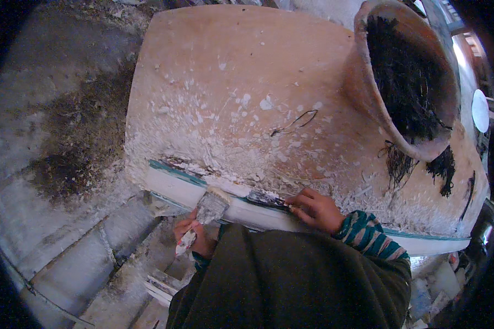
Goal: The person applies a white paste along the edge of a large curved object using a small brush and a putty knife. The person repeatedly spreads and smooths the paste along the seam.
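Left hand (191, 233) fingers wrapped round paintbrush (207, 211), bristles at 12 o'clock on white board edge (173, 186); right hand (315, 209) fingers pinching dark scraper (266, 199) flat

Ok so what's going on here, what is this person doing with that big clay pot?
A person leans over a large terracotta pot lying on its side, its lower flank crusted with white plaster. Their left hand holds a plaster-caked flat brush against a pale strip along the pot's lower edge. Their right hand presses a dark flat tool onto the same strip. A smaller pot with dark fibrous matter inside rests on the big one.
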The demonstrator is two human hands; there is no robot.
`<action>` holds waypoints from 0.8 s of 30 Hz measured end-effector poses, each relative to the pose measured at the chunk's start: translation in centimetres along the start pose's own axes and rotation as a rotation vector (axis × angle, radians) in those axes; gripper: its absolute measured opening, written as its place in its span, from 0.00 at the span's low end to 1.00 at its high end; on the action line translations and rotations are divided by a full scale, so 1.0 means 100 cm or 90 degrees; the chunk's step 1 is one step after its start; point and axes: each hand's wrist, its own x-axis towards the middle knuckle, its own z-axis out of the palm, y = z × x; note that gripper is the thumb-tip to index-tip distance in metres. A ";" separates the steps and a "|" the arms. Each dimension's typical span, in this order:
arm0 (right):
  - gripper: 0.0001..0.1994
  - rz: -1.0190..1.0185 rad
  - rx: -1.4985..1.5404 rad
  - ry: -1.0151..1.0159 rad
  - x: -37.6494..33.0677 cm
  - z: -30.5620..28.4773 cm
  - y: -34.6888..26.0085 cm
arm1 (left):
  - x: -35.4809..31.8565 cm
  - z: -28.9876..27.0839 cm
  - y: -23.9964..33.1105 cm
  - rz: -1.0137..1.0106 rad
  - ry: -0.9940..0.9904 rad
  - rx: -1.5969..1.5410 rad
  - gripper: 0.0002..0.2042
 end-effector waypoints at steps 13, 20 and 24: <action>0.13 -0.104 -0.066 0.074 -0.009 0.006 0.002 | -0.013 -0.022 -0.016 -0.006 -0.082 0.062 0.13; 0.11 -0.074 -0.144 -0.015 0.005 -0.018 -0.016 | -0.011 0.000 -0.002 -0.050 0.001 -0.083 0.12; 0.10 -0.115 -0.033 -0.038 0.021 -0.029 -0.002 | -0.012 -0.003 -0.006 0.006 -0.001 -0.042 0.12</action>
